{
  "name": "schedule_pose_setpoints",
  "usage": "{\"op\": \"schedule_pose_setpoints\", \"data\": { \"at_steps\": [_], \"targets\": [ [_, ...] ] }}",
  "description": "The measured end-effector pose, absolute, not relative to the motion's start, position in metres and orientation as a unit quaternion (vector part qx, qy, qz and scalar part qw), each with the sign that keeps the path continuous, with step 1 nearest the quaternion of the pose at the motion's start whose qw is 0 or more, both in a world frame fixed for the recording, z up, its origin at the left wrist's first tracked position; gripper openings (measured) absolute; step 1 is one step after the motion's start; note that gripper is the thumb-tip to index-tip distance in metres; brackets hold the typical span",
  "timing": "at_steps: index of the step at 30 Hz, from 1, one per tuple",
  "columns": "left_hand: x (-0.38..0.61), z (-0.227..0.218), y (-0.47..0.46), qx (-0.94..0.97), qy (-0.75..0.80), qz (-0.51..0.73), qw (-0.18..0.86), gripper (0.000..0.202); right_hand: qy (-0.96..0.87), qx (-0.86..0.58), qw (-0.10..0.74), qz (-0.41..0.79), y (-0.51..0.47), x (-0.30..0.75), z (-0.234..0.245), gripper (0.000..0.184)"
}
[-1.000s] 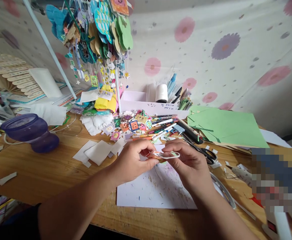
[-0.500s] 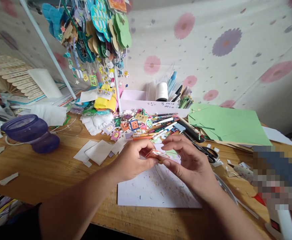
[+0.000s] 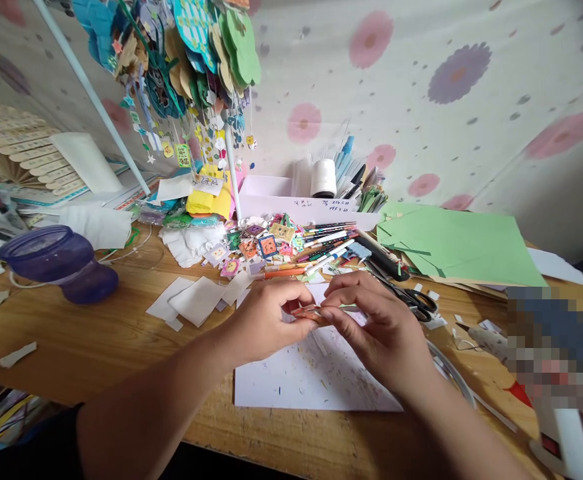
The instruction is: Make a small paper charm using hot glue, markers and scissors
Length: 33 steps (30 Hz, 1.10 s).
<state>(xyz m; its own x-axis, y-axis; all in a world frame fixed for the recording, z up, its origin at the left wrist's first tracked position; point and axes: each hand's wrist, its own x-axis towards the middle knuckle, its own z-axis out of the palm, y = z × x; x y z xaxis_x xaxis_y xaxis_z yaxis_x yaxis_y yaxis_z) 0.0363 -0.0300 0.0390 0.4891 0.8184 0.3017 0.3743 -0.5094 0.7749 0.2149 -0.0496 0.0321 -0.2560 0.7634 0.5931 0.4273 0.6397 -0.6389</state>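
Note:
Between my hands is a small orange-and-white paper piece, seen nearly edge-on. My left hand pinches its left side between thumb and curled fingers. The fingertips and thumb of my right hand are closed on its right end, where a thin pale edge sticks out. My fingers hide much of the piece. Below both hands lies a white sheet speckled with coloured marks. Just beyond them is a pile of small coloured paper cards with drawn faces, with several pens beside it.
Black-handled scissors lie right of my right hand, near green paper sheets. A purple jar stands at the left. White paper pieces lie left of centre. Paper ornaments hang above the back. A pointed-tip tool, partly pixelated, is at the right.
My right thumb and fingers have come together onto the right end of the paper piece. The piece has tilted and shows less of its face. My left hand keeps its pinch.

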Motion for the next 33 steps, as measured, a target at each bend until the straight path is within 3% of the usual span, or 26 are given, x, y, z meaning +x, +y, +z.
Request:
{"op": "schedule_pose_setpoints", "data": {
  "at_steps": [4, 11, 16, 21, 33],
  "targets": [
    [0.036, 0.037, -0.030, 0.781, 0.374, 0.313, 0.390, 0.011, -0.766, -0.386, 0.451, 0.245, -0.050, 0.217, 0.033, 0.002],
    [0.031, 0.029, -0.025, 0.682, 0.344, 0.316, 0.562, 0.016, -0.653, -0.327, 0.498, 0.467, -0.050, 0.227, 0.031, 0.037],
    [0.030, 0.029, -0.024, 0.631, 0.318, 0.315, 0.633, 0.016, -0.646, -0.341, 0.528, 0.434, -0.048, 0.223, 0.029, 0.027],
    [0.031, 0.024, -0.024, 0.640, 0.334, 0.299, 0.624, 0.022, -0.651, -0.356, 0.541, 0.396, -0.050, 0.218, 0.027, 0.013],
    [0.031, 0.023, -0.023, 0.672, 0.334, 0.272, 0.602, 0.019, -0.689, -0.391, 0.519, 0.320, -0.049, 0.220, 0.028, 0.025]
  ]
}}
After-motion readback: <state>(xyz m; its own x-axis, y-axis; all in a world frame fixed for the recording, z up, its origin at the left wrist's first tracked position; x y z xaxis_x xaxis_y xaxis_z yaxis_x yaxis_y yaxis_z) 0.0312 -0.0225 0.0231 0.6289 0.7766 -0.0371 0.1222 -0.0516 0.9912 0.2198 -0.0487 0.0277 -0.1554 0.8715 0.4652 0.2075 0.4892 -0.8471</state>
